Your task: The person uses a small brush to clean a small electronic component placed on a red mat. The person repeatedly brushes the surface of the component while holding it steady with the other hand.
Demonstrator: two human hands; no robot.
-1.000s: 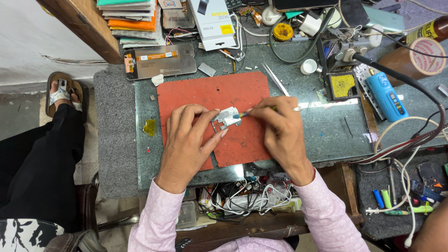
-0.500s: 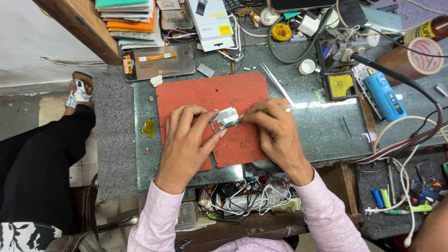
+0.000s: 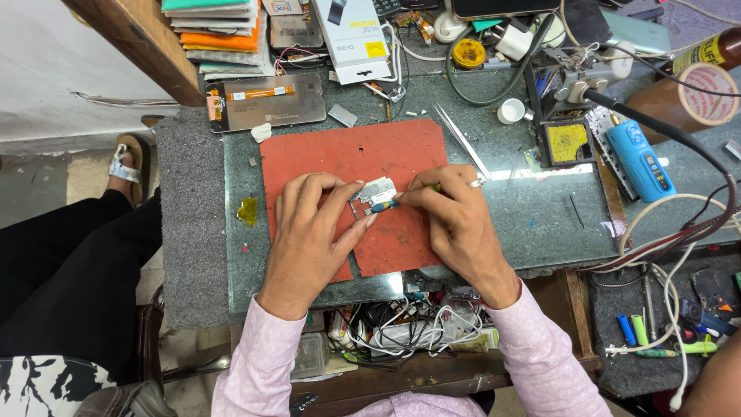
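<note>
A small silvery metal part lies on a red work mat on the glass-topped bench. My left hand pins the part with its fingertips from the left. A thin tool with a blue and yellow-green handle is gripped in my right hand, its tip against the part's lower edge. A ring shows on one finger of the right hand. Both wrists wear pink sleeves.
Tweezers lie right of the mat. A phone screen panel and stacked boxes sit at the back left; a blue device, yellow sponge holder and tape roll stand right. Another person's black-clad leg is left of the bench.
My hands stay on the part with only slight shifts. The other person's sandalled foot at the left has moved.
</note>
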